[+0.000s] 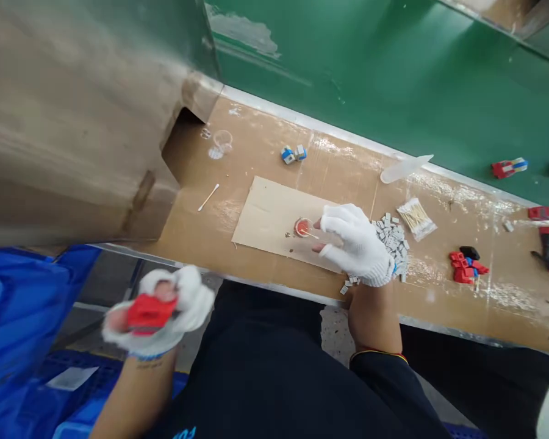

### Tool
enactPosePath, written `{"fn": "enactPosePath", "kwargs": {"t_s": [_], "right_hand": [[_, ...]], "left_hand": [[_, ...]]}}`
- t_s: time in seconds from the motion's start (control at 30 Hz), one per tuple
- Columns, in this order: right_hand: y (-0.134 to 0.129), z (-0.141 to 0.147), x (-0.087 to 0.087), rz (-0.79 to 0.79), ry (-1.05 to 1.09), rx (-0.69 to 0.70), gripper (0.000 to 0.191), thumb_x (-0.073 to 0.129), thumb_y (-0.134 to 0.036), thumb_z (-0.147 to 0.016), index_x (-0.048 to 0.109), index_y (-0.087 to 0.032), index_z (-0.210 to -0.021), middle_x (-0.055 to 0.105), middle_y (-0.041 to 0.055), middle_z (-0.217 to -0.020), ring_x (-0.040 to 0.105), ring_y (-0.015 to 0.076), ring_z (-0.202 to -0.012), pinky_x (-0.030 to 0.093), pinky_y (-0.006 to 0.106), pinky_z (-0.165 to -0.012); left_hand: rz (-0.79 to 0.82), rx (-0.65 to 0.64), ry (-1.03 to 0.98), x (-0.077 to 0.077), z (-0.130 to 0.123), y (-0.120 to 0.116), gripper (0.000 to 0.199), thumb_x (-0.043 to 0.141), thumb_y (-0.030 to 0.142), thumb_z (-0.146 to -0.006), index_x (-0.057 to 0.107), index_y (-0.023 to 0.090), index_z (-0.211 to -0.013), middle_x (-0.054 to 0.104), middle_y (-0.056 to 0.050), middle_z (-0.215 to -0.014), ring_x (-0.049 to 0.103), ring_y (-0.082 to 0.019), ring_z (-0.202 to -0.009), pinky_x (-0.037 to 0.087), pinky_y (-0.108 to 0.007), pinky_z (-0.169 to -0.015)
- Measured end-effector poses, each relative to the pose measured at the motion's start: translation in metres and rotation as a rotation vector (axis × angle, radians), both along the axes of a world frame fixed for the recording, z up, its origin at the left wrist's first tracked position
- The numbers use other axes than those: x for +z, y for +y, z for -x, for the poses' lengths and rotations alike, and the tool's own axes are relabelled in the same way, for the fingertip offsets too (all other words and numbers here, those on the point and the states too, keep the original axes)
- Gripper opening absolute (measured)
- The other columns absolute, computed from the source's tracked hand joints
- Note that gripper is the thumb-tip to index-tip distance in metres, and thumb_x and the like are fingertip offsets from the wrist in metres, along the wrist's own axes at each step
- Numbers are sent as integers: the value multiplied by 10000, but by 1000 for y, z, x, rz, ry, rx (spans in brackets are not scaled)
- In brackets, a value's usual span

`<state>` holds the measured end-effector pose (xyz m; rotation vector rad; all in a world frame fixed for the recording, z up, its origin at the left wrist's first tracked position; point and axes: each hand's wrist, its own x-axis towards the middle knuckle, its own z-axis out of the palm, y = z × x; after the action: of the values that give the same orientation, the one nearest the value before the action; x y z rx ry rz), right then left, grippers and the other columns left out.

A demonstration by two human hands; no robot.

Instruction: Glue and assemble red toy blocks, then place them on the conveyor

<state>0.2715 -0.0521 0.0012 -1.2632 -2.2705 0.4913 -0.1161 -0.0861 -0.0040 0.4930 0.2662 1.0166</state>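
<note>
My left hand [158,311], in a white glove with bare fingertips and smeared by motion, grips a red plastic piece [149,314] off the near edge of the bench. Over the bench, my right hand [354,241], gloved the same way, pinches a thin cotton swab [310,234]. The swab's far end rests in a small round cup [302,227] with red contents. Under the cup lies a tan cardboard sheet [269,210]. A pile of small grey pieces [393,241] sits beside my right wrist, partly hidden by the hand.
A loose cotton swab [208,197] lies left of the cardboard, and blue-and-white pieces [293,155] lie behind it. To the right are a swab packet [416,218] and red-and-blue pieces [466,267]. A metal housing [82,134] borders the left; a green conveyor belt [370,79] runs behind.
</note>
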Motion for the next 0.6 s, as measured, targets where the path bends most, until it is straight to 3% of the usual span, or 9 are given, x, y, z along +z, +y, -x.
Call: {"fn": "enactPosePath", "kwargs": {"t_s": [0.07, 0.13, 0.2, 0.33, 0.47, 0.6], "right_hand": [[1, 2, 0, -16, -39, 30, 151, 794, -394, -1027, 758, -282, -1123, 815, 67, -1090, 699, 276, -987, 501, 433, -891], [1, 3, -1, -19, -49, 36, 114, 776, -348, -1026, 749, -271, -1105, 815, 67, -1089, 669, 262, -967, 460, 420, -882], [2, 4, -2, -22, -61, 33, 28, 729, -290, -1041, 740, -264, -1045, 806, 56, -1048, 634, 242, -939, 415, 405, -870], [3, 9, -4, -45, -91, 27, 203, 624, -164, -1083, 721, -264, -935, 695, -9, -835, 513, 190, -814, 315, 393, -826], [6, 14, -9, -83, -102, -5, 256, 585, -139, -1116, 724, -265, -942, 641, -36, -760, 457, 174, -756, 285, 397, -805], [5, 13, -13, -112, -87, -42, 145, 648, -236, -1122, 706, -266, -992, 790, -3, -932, 606, 191, -853, 338, 398, -826]], "left_hand": [[-32, -64, 17, -8, -27, 19, 371, 988, 600, -919, 824, 270, -965, 712, 21, -843, 500, -76, -440, 407, -242, -408], [88, -90, 109, -11, -57, 49, 408, 962, 657, -953, 815, 278, -978, 720, 10, -880, 553, -85, -511, 493, -255, -495], [120, -40, 187, -12, -84, 83, 515, 1081, 662, -821, 804, 294, -1051, 742, 9, -927, 643, -113, -619, 555, -259, -570], [168, 89, 292, -22, -121, 134, 488, 945, 717, -969, 774, 271, -1066, 762, -24, -997, 742, -165, -781, 613, -283, -655], [173, 122, 289, -43, -125, 148, 524, 1037, 686, -885, 756, 258, -996, 740, 0, -972, 736, -132, -782, 606, -248, -663], [94, 102, 351, -50, -117, 142, 592, 1106, 693, -761, 789, 310, -1084, 785, -2, -984, 736, -151, -764, 593, -265, -640]]}}
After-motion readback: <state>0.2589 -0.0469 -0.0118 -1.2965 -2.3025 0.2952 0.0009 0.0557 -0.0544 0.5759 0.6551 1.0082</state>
